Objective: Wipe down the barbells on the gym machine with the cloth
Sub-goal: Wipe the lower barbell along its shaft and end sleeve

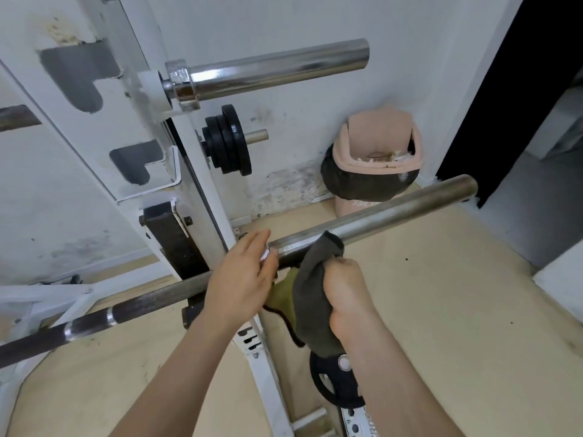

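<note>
Firmly, right hand [345, 294] grip clamped on cloth [310, 294], left hand [241, 279] grip apart, touching lower barbell [394, 212].

Right hand [344, 291] grips cloth [310, 298] against lower barbell [394, 212]; left hand [243, 279] alongside.

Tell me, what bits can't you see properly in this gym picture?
Head view, all three:
The long grey steel barbell: its left end runs off the picture's left edge.
Where sleeve meets shaft: covered by the blurred left hand.
The dark grey cloth: part is bunched inside the right hand.
</note>
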The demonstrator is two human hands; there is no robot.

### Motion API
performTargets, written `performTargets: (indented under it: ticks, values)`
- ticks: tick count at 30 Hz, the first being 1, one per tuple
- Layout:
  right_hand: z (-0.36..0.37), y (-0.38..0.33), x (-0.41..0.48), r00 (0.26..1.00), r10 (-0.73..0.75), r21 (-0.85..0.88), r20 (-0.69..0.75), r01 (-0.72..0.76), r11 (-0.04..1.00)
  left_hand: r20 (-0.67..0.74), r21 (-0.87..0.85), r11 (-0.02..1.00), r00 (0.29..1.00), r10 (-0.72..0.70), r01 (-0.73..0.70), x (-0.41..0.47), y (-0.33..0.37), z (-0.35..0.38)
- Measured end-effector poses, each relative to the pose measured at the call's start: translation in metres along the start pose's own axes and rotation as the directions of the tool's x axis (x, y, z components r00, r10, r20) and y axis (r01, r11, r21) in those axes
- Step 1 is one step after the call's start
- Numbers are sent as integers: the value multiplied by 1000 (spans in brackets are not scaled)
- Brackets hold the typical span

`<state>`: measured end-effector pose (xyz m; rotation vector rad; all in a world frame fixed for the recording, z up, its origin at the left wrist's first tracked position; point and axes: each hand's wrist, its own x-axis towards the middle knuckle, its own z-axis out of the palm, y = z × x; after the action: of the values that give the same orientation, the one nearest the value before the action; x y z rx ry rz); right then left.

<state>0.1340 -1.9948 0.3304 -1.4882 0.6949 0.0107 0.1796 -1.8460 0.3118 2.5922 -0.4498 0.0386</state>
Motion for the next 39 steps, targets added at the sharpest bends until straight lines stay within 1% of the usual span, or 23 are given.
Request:
performTargets:
  ticks: [1,3,5,6,7,8,9,12,14,15,17,18,20,22,23,24,26,27,29,32,35,37,39]
  values:
    - [-7,-5,-5,995,-80,-81,55,84,993,-8,-45,999,1000,-8,8,-1,-2,-1]
    - [-15,-20,-14,949,-287,-358,131,315,879,-40,-252,966,996,-77,65,-5,-2,-9]
    - [-3,-35,-18,841,-506,-584,193,513,630,-53,-557,821,980,-190,129,-5,-4,-19]
    - [13,-38,-21,777,-593,-654,209,562,506,-76,-662,738,967,-242,133,-5,-4,-23]
    - [29,-37,-19,736,-637,-696,231,582,420,-108,-707,695,952,-286,128,-4,-8,-23]
    - [46,-32,-15,687,-673,-723,274,609,327,-125,-707,694,942,-311,136,-3,-11,-23]
    - [58,-22,-10,680,-653,-742,334,617,263,-127,-665,729,938,-322,161,-3,-11,-22]
    - [59,1,21,646,-643,-729,411,657,194,-123,-432,866,935,-333,251,-1,-7,-17]
    - [36,-1,39,617,-673,-770,408,629,111,-122,-346,920,963,-240,186,-5,2,-15]
    - [23,-4,49,625,-676,-804,390,589,81,-116,-321,936,975,-188,142,-7,5,-14]
    - [-8,-14,73,651,-691,-875,314,481,56,-110,-302,948,985,-136,97,-9,7,-14]
    - [-25,-19,87,676,-693,-906,253,417,76,-98,-268,960,989,-110,81,-9,6,-12]
    - [-50,-34,103,757,-640,-937,128,304,172,-39,-108,993,998,-48,44,-8,4,-9]
    - [-43,-43,100,798,-595,-911,95,310,271,15,29,999,999,-29,28,-5,2,-4]
    - [-28,-43,92,790,-596,-900,143,355,255,15,25,999,999,-44,44,-1,1,-4]
    - [-9,-37,83,758,-610,-895,230,411,174,-7,-24,998,998,-65,65,4,2,-7]
    - [28,-21,62,635,-651,-835,416,550,3,-39,-171,975,988,-151,142,15,4,-12]
    - [38,-14,54,591,-652,-796,474,604,-31,-47,-200,963,980,-196,183,20,5,-12]
    - [37,-17,55,574,-637,-748,514,663,-6,-14,-130,960,968,-251,247,27,9,-11]
    - [0,-26,79,616,-621,-758,486,650,52,20,70,964,966,-259,257,27,12,-3]
    - [-55,-38,117,671,-642,-836,372,543,82,-106,107,976,978,-178,189,17,9,8]
    - [-90,-49,143,725,-640,-902,254,417,115,-200,116,982,972,-126,151,9,7,16]
    - [-108,-61,160,781,-602,-936,164,317,157,-233,96,987,967,-103,128,4,5,20]
